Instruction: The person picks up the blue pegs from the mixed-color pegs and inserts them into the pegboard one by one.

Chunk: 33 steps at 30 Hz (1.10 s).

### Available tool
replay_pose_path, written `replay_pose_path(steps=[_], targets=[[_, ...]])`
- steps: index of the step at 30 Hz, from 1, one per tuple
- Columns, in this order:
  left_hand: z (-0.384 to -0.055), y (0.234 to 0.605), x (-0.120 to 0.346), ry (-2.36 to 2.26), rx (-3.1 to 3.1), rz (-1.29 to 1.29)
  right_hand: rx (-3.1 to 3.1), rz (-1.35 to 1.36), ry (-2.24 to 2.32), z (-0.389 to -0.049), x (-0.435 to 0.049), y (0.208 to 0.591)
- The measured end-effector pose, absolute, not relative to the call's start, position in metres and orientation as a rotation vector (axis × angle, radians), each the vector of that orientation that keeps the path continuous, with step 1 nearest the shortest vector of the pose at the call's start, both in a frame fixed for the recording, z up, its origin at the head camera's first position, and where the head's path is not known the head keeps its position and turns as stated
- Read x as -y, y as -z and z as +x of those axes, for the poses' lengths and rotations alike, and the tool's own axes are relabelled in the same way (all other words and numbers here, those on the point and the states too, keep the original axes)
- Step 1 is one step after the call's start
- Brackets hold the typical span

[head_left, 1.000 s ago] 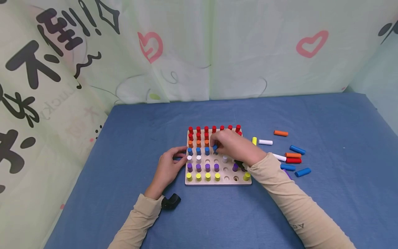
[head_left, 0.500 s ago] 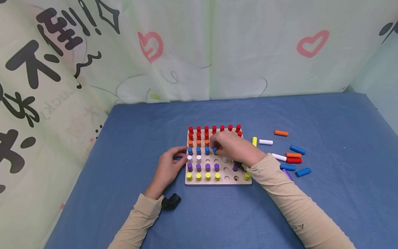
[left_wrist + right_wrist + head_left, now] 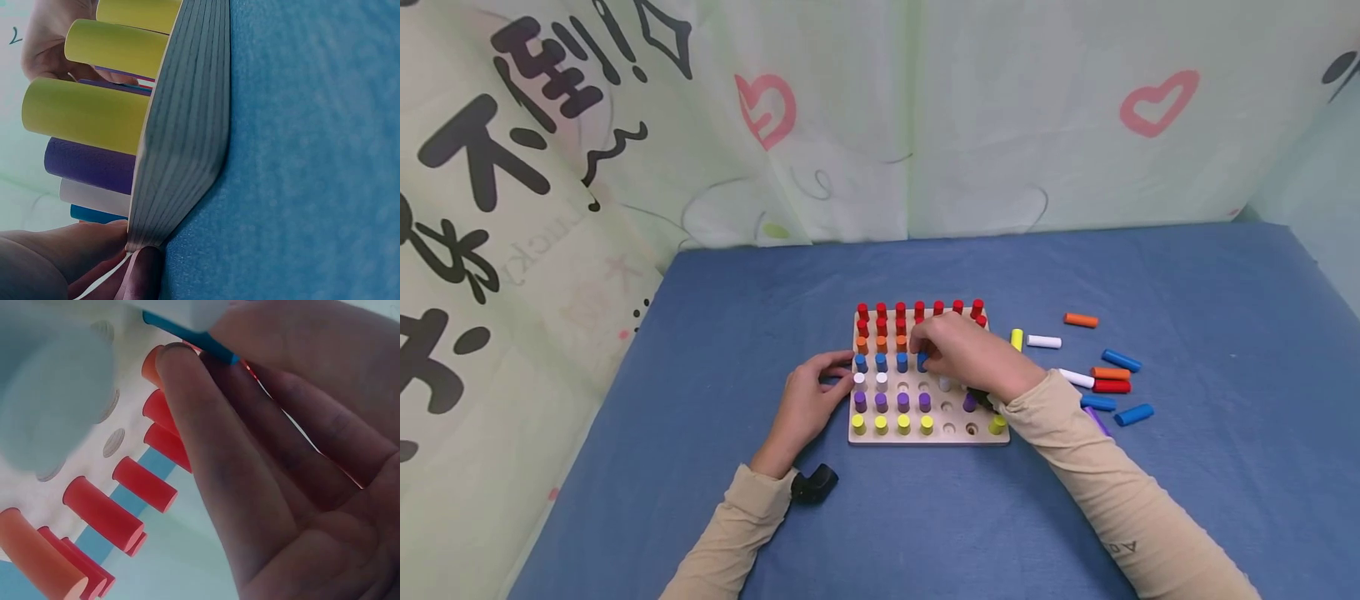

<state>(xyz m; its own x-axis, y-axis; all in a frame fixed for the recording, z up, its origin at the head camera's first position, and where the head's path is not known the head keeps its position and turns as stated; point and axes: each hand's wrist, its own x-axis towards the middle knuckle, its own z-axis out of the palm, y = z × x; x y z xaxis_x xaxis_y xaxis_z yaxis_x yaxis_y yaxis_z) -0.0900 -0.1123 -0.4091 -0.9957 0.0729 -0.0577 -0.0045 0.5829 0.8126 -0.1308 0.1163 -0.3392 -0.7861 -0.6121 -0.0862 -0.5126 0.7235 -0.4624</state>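
A pale wooden pegboard (image 3: 887, 440) stands on the blue cloth, with coloured pegs upright in rows. My right hand (image 3: 964, 352) is over its middle and pinches a blue peg (image 3: 922, 362) at the fourth place of the blue row. In the right wrist view the thumb and fingertips close round that blue peg (image 3: 206, 344), partly covering it. My left hand (image 3: 805, 404) grips the board's left edge. Its thumb and a finger (image 3: 145, 269) show at the layered edge in the left wrist view. My right hand and sleeve hide part of the board's right side.
Loose pegs lie right of the board: a yellow peg (image 3: 1017, 340), a white peg (image 3: 1044, 342), an orange peg (image 3: 1081, 320), a red peg (image 3: 1112, 387), a blue peg (image 3: 1134, 415) and several more. Bare holes (image 3: 949, 428) show among the front rows. A curtain (image 3: 1000, 150) hangs behind the table.
The blue peg in my right hand has gone from slightly tilted over its hole to upright, in line with its row. My left hand stays on the board's edge. The head view shifts slightly.
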Motion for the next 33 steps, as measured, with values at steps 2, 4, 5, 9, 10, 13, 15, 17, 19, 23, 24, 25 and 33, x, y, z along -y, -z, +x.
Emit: replay_pose_path(steps=[2,4,5,9,10,13,15,17,19,23,24,25,33], targets=[[-0.091,0.409,0.112,-1.394,-2.715,0.052,-2.701,-0.893,0.618,-0.131,-0.118,0.339],[-0.091,0.409,0.111,-1.393,-2.714,0.044,-2.708,-0.891,0.614,-0.131,-0.119,0.338],[-0.091,0.409,0.110,-1.392,-2.716,0.043,-2.710,-0.890,0.612,-0.131,-0.119,0.338],[-0.091,0.410,0.110,-1.395,-2.715,0.038,-2.718,-0.865,0.611,-0.130,-0.121,0.335],[-0.091,0.410,0.110,-1.395,-2.715,0.040,-2.721,-0.862,0.612,-0.130,-0.122,0.335],[-0.091,0.409,0.110,-1.402,-2.710,0.039,-2.729,-0.839,0.610,-0.129,-0.124,0.334],[-0.091,0.409,0.111,-1.402,-2.710,0.043,-2.733,-0.827,0.611,-0.127,-0.126,0.334],[-0.091,0.409,0.111,-1.403,-2.709,0.041,-2.735,-0.808,0.613,-0.126,-0.128,0.333],[-0.090,0.410,0.111,-1.399,-2.713,0.043,-2.741,-0.801,0.616,-0.124,-0.131,0.332],[-0.090,0.409,0.111,-1.398,-2.719,0.047,-2.758,-0.791,0.617,-0.121,-0.137,0.332],[-0.090,0.409,0.111,-1.398,-2.718,0.045,-2.761,-0.786,0.615,-0.121,-0.139,0.332],[-0.090,0.409,0.111,-1.397,-2.719,0.046,-2.764,-0.785,0.614,-0.121,-0.140,0.332],[-0.090,0.411,0.111,-1.392,-2.726,0.045,-2.803,-0.791,0.589,-0.117,-0.150,0.333]])
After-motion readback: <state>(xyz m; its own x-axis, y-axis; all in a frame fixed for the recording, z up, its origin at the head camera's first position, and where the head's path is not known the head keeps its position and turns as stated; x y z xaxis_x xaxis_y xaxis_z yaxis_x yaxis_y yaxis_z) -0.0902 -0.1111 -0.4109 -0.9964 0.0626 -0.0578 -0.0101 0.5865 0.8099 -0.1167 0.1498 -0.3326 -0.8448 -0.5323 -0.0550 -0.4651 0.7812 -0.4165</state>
